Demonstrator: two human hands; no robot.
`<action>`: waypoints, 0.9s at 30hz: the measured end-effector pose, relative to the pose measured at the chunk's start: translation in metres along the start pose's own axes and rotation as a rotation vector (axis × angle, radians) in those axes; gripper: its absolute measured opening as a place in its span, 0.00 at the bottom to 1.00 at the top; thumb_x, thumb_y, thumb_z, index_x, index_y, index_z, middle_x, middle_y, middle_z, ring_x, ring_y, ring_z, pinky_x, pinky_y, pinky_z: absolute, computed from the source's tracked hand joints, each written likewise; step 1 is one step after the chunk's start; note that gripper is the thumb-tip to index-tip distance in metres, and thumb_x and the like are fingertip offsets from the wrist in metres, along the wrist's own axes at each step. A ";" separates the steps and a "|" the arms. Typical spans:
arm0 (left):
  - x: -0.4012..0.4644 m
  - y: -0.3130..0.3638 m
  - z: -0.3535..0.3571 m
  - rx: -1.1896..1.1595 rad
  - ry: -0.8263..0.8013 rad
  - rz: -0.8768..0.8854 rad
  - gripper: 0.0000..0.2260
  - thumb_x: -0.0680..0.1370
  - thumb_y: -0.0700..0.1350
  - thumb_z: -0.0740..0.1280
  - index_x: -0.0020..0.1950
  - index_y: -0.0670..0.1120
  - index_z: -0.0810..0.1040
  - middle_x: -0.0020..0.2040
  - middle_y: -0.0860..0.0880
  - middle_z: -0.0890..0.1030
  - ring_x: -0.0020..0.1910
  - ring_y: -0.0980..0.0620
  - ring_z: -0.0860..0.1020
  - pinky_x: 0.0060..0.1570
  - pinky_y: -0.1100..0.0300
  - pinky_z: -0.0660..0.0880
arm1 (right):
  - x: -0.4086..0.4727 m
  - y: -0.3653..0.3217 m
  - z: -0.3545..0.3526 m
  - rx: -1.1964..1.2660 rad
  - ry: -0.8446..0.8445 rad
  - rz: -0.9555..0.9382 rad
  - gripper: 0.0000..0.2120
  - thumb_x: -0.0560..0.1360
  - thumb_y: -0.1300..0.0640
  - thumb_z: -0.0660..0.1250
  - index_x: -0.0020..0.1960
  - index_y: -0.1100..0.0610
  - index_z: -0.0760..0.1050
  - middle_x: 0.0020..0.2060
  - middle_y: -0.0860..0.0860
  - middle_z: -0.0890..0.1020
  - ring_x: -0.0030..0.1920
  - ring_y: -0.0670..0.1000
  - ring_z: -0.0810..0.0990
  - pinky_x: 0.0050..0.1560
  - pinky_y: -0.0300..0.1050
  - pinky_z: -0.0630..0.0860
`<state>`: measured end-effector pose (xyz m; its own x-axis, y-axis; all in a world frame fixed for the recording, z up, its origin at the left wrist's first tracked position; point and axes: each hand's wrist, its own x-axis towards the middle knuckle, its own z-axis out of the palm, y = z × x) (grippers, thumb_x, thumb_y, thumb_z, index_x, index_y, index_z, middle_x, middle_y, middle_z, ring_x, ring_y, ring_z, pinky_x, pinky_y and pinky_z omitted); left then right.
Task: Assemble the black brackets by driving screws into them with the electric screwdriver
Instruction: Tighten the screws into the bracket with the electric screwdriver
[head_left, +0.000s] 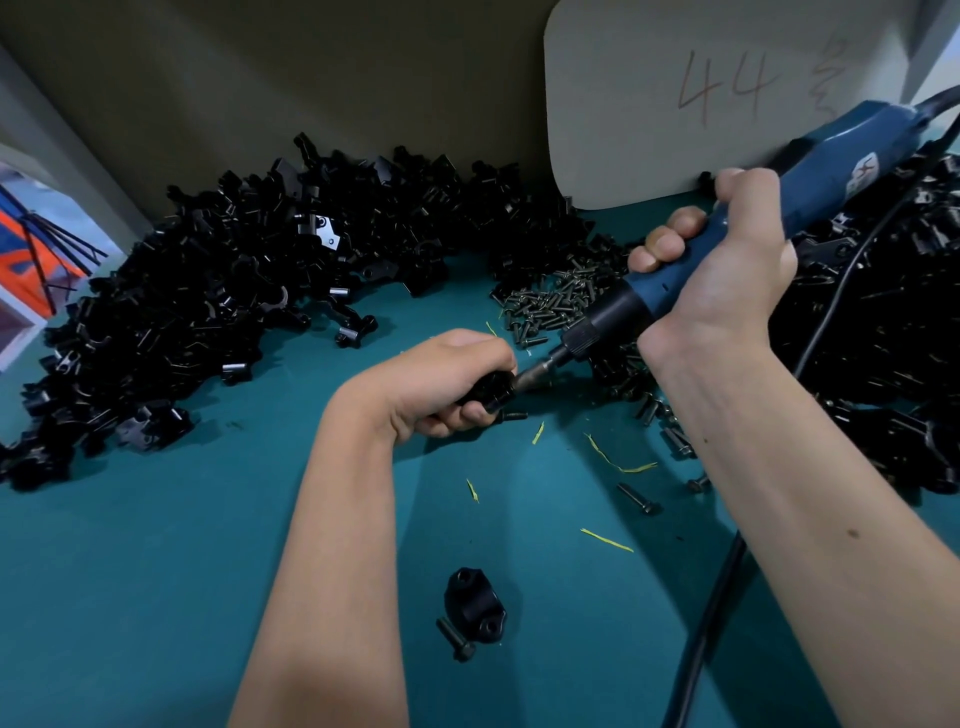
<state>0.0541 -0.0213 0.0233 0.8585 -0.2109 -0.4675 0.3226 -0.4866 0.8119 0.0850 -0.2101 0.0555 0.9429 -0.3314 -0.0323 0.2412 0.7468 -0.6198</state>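
My left hand grips a black bracket just above the teal table, fingers curled round it so most of it is hidden. A screw tip pokes out below the bracket. My right hand holds the blue electric screwdriver tilted down to the left. Its bit meets the bracket's right side. Another black bracket lies near the front with a loose screw beside it.
A big heap of black brackets curves along the back and left, and more brackets are piled at the right. Loose screws lie behind the screwdriver. The tool's black cable trails to the front right. A grey board stands at the back.
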 end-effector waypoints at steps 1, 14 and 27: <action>0.000 0.000 0.000 -0.001 0.001 -0.003 0.06 0.80 0.47 0.58 0.42 0.52 0.70 0.26 0.49 0.67 0.22 0.54 0.57 0.24 0.72 0.54 | 0.000 0.000 0.000 0.001 0.004 0.001 0.09 0.77 0.62 0.65 0.51 0.57 0.65 0.29 0.50 0.70 0.26 0.49 0.67 0.28 0.42 0.67; 0.003 0.004 0.003 -0.025 -0.011 -0.021 0.07 0.81 0.49 0.58 0.44 0.52 0.71 0.25 0.49 0.67 0.20 0.55 0.57 0.23 0.72 0.53 | 0.001 -0.001 -0.001 0.015 0.023 -0.008 0.10 0.77 0.61 0.65 0.52 0.57 0.64 0.29 0.50 0.69 0.26 0.49 0.66 0.28 0.42 0.67; 0.003 0.003 0.007 0.056 0.055 0.093 0.11 0.81 0.47 0.57 0.39 0.52 0.71 0.25 0.50 0.66 0.22 0.53 0.58 0.26 0.68 0.52 | -0.003 -0.008 0.007 0.025 0.037 -0.050 0.10 0.77 0.64 0.65 0.50 0.57 0.63 0.27 0.50 0.69 0.25 0.50 0.66 0.28 0.43 0.66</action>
<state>0.0551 -0.0295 0.0217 0.9046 -0.2111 -0.3703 0.2194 -0.5141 0.8292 0.0817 -0.2112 0.0664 0.9206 -0.3893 -0.0306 0.2942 0.7429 -0.6013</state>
